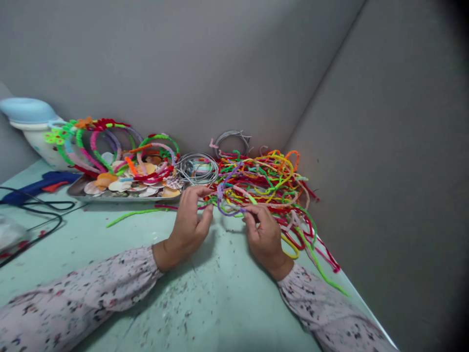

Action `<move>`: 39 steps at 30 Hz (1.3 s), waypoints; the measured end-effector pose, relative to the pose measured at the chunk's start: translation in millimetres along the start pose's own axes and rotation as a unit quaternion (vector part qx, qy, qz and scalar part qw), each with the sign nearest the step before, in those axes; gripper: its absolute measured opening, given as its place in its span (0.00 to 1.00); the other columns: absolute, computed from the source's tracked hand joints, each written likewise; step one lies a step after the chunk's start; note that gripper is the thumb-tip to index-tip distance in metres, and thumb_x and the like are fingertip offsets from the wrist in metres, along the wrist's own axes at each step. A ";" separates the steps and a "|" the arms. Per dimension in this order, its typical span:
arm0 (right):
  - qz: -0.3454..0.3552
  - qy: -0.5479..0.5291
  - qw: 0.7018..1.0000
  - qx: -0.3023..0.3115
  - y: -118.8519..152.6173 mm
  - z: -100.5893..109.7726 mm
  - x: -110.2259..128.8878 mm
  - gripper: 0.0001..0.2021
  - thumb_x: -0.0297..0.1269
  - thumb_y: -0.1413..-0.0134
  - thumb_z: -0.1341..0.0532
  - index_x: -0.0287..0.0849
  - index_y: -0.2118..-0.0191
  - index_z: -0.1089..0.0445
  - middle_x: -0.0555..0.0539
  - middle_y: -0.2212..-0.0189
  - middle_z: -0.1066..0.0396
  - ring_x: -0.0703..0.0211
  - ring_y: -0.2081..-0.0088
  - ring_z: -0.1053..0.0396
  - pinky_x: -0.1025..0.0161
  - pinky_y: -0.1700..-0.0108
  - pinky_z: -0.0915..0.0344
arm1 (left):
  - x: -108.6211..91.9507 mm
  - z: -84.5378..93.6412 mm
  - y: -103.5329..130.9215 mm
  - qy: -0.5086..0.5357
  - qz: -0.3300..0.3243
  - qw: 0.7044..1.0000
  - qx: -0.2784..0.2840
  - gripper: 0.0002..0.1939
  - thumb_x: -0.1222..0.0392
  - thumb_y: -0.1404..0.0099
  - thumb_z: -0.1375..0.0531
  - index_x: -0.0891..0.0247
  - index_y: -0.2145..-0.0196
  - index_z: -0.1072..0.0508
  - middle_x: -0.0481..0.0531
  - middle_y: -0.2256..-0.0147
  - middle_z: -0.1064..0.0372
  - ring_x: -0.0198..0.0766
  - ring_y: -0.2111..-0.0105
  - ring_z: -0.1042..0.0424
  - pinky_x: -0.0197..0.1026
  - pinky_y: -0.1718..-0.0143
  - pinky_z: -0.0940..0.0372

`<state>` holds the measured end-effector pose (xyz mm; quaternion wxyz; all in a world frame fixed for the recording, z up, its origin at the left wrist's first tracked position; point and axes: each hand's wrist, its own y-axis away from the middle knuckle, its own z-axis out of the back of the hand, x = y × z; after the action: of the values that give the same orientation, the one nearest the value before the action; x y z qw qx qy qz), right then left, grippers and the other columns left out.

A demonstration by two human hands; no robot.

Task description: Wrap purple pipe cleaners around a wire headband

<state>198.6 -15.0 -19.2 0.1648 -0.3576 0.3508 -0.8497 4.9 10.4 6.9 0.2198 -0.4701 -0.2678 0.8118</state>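
Observation:
My right hand [264,234] pinches one end of a fuzzy purple pipe cleaner [229,213] between thumb and fingertips. The purple piece bends into a loop and has a thicker twisted part at its left side. Just left of that loop is my left hand [191,220], its thumb and index finger apart with a gap between them. Its fingertips are close to the loop and to some pink strands; whether they touch is unclear. Behind both hands spreads a tangled heap of pipe cleaners [273,181] in red, yellow, green, orange and pink.
A metal tray [124,198] at the left holds fabric discs [120,186] and several fuzzy-wrapped headbands [95,146]. Coiled grey wire [198,168] lies beside it. Farther left are a blue glue gun [40,188], black cables [54,215] and a white bin with a blue lid [29,110]. Walls stand behind and right.

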 end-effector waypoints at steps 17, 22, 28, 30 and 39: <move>-0.053 -0.002 0.999 -0.009 1.0 -1.1 -5.3 0.06 0.32 0.39 0.46 0.43 0.59 0.33 0.46 0.64 0.30 0.56 0.61 0.31 0.57 0.57 0.33 | 4.0 -4.8 0.3 0.266 0.049 0.939 0.210 0.09 0.64 0.37 0.44 0.61 0.68 0.23 0.53 0.65 0.28 0.39 0.62 0.30 0.44 0.57 0.35; -0.036 -0.019 0.999 0.002 -0.1 0.0 -2.7 0.07 0.31 0.39 0.46 0.43 0.58 0.33 0.45 0.63 0.30 0.56 0.61 0.31 0.57 0.57 0.33 | 0.8 0.8 5.1 0.077 -0.136 0.980 0.120 0.11 0.67 0.36 0.45 0.57 0.63 0.24 0.54 0.62 0.30 0.40 0.60 0.31 0.46 0.58 0.36; 0.022 -0.031 0.998 0.040 -0.2 1.8 3.2 0.07 0.30 0.40 0.45 0.44 0.57 0.33 0.45 0.62 0.30 0.57 0.58 0.31 0.59 0.57 0.32 | 8.5 0.1 1.0 -0.145 -0.227 0.963 0.010 0.08 0.63 0.39 0.40 0.53 0.63 0.24 0.51 0.61 0.30 0.42 0.59 0.34 0.49 0.54 0.42; 0.037 -0.028 0.998 0.049 0.2 1.8 4.9 0.07 0.29 0.40 0.45 0.44 0.58 0.33 0.45 0.62 0.29 0.57 0.58 0.31 0.60 0.57 0.32 | 12.4 -2.3 -0.7 -0.166 -0.238 0.957 0.020 0.07 0.61 0.39 0.39 0.53 0.63 0.24 0.50 0.62 0.29 0.43 0.60 0.33 0.50 0.55 0.43; 0.067 -0.015 0.995 0.072 0.7 1.8 8.4 0.08 0.29 0.40 0.46 0.43 0.57 0.33 0.44 0.62 0.29 0.57 0.59 0.30 0.59 0.58 0.31 | 12.0 -5.6 -3.4 -0.179 -0.268 0.946 0.029 0.02 0.59 0.39 0.38 0.57 0.67 0.26 0.48 0.70 0.27 0.41 0.64 0.31 0.50 0.53 0.48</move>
<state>194.2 -20.8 -14.7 0.2515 -0.3330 0.3090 -0.8546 4.7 21.6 -1.0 0.3909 -0.2210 -0.3954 0.8013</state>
